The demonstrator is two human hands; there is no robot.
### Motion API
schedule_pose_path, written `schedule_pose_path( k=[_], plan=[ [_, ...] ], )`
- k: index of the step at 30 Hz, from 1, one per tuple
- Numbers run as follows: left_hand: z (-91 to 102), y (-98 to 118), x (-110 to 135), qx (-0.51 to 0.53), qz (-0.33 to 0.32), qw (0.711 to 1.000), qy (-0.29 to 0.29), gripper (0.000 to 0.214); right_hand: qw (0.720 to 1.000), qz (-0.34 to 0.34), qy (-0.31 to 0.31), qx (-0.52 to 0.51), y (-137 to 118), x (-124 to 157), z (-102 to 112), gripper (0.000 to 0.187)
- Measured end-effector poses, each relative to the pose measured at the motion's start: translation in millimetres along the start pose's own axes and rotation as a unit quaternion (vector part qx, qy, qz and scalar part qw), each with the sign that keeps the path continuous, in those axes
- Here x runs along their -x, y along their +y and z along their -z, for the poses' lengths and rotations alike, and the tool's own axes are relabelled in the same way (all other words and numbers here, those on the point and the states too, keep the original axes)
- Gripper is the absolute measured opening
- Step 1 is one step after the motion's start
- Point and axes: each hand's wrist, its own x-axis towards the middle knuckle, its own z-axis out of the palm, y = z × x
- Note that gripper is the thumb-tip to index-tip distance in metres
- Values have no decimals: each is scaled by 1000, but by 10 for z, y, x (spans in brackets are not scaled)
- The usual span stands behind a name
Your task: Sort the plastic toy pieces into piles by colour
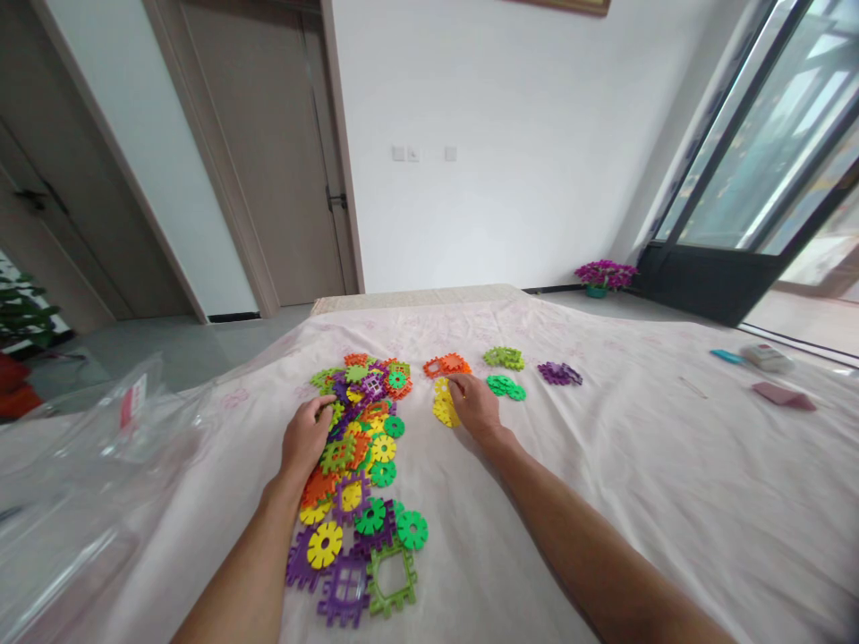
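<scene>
A long heap of mixed plastic interlocking pieces (359,452) in purple, yellow, green and orange lies on a pale pink bedsheet (604,501). My left hand (307,436) rests on the heap's left side, fingers curled over a green piece. My right hand (473,405) lies on a small yellow pile (443,407), fingers bent down on it. Around that hand sit sorted little piles: orange pieces (447,365), light green pieces (504,358), dark green pieces (506,387) and purple pieces (559,374).
A clear plastic bag (100,429) lies at the left of the bed. At the far right lie a blue item (727,356), a small box (765,357) and a pink card (782,394). Beyond the bed are doors, a flower pot (602,275) and a glass sliding door.
</scene>
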Motion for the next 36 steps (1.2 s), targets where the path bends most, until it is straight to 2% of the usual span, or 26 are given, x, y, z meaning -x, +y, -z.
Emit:
schedule_pose_path(
  k=[2,5,9,13,19,25,30,36],
  plan=[
    [-3,-4,-1,1,1,1000,1,34,999,-27,5,37,18,-7,46,29],
    [-5,-8,-1,1,2,1000,3,34,998,-7,16,61,6,8,78,28],
    [3,2,1,1,5,1000,3,34,995,93,-4,27,-82,70,29,24],
    [11,13,3,0,5,1000,4,34,979,190,-66,1,-239,169,-32,21],
    [-3,1,4,5,4,1000,6,34,950,276,-146,20,-466,284,-52,43],
    [-12,-7,2,5,-2,1000,10,33,937,299,-179,34,-524,298,-97,42],
    [-11,-7,5,7,-8,1000,8,33,937,296,-180,42,-527,300,-115,40],
    [-3,7,7,10,-5,1000,7,34,938,293,-179,42,-529,311,-123,47]
  ],
)
